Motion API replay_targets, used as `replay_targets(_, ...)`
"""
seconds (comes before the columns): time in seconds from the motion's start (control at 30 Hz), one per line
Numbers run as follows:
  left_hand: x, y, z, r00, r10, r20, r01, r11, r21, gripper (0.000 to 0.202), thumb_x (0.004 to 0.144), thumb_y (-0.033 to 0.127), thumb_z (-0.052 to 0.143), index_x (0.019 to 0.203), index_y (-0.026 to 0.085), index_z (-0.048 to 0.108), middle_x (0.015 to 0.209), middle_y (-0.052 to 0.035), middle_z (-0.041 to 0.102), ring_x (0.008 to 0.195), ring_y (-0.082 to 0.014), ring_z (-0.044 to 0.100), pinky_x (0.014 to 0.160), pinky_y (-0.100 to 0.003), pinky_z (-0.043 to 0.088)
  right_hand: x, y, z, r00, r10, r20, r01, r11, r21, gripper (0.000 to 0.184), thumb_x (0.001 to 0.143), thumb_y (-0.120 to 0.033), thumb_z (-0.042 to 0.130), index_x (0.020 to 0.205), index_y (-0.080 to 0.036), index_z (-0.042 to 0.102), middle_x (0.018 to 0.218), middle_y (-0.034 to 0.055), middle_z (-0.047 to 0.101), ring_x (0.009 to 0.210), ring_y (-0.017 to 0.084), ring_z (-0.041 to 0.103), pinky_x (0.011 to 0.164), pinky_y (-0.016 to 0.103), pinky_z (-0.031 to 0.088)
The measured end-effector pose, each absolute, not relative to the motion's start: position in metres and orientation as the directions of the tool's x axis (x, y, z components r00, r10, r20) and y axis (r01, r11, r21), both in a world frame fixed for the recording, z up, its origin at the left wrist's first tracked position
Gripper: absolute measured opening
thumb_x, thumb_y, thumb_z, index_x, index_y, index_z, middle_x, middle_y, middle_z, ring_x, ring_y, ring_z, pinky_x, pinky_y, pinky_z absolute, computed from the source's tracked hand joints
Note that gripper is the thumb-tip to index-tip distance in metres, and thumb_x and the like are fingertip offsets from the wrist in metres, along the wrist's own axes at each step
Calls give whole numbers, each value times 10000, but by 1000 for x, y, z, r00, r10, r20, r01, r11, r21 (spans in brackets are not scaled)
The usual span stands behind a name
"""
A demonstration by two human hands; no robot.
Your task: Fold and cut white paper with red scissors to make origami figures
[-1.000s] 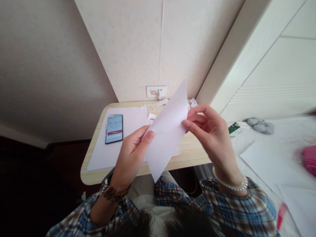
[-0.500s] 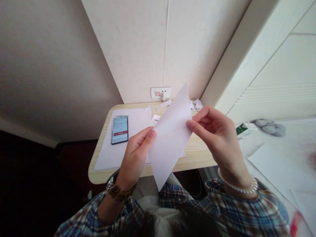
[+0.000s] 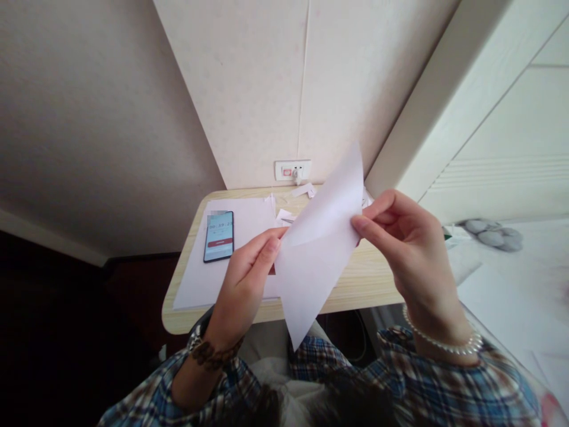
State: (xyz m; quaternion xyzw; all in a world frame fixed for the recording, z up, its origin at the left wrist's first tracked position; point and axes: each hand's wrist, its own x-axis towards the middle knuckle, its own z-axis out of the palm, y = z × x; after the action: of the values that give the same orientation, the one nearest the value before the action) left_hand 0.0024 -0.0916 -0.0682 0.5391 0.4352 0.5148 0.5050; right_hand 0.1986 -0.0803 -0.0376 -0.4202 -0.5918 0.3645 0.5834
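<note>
A white sheet of paper (image 3: 317, 255) is held up in the air above the front of the small table. Its upper corner points toward the wall and its lower corner hangs past the table's front edge. My left hand (image 3: 251, 270) pinches its left edge, thumb on top. On the right edge, my right hand (image 3: 395, 240) grips it between thumb and forefinger. A crease runs across the middle, and the upper half bends slightly. The fingers behind the paper are hidden.
A phone (image 3: 219, 236) lies on a stack of white paper (image 3: 191, 293) on the wooden table (image 3: 355, 292). Paper scraps (image 3: 304, 190) sit at the back, below a wall socket (image 3: 292, 170). To the right are grey slippers (image 3: 492, 235) and more white sheets (image 3: 498, 302).
The paper and my right hand have shifted a little to the right. The paper's upper part has tilted right and bends more. My left hand keeps its pinch.
</note>
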Motion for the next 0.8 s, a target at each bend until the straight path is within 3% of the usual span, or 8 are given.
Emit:
replay_targets(0.1,2,-91,-68,52,990,128,12,-129,992,316,897,413,531,1108,247,697,1053,-30,719,896,-193,634,787,-274,482,199,-79,-38,45,916,398,100,392,-914,176,819,-158,679,695,-256,601,628,-24,606,560,123,584,531,285,515)
replay_targets(0.27,1,-89,-62,90,989,115,-78,-108,991,297,815,418,644,1050,249,707,868,-22,754,689,-160,663,576,-228,505,197,-78,-36,16,912,410,119,405,-906,178,810,-158,688,692,-253,596,625,-25,598,556,117,577,514,270,512)
replay_targets(0.37,2,-88,-60,137,989,62,-107,-47,993,286,779,354,698,1039,234,703,767,-15,758,645,-164,678,535,-219,510,195,-79,-35,-3,918,396,132,393,-910,173,812,-162,686,695,-249,592,623,-29,591,561,109,576,521,254,515)
replay_targets(0.6,1,-83,-65,85,994,65,-20,-64,998,298,813,372,658,1056,213,719,831,-39,762,702,-179,677,555,-225,500,193,-77,-35,-30,938,344,86,346,-934,122,799,-201,697,764,-239,586,631,-37,602,573,109,592,520,240,511)
replay_targets(0.8,2,-82,-65,103,995,14,-135,0,991,267,806,327,672,1043,218,729,852,-34,762,712,-166,660,585,-218,485,191,-80,-33,22,941,338,127,333,-934,87,825,-198,664,842,-235,587,607,-44,601,564,111,586,526,239,499)
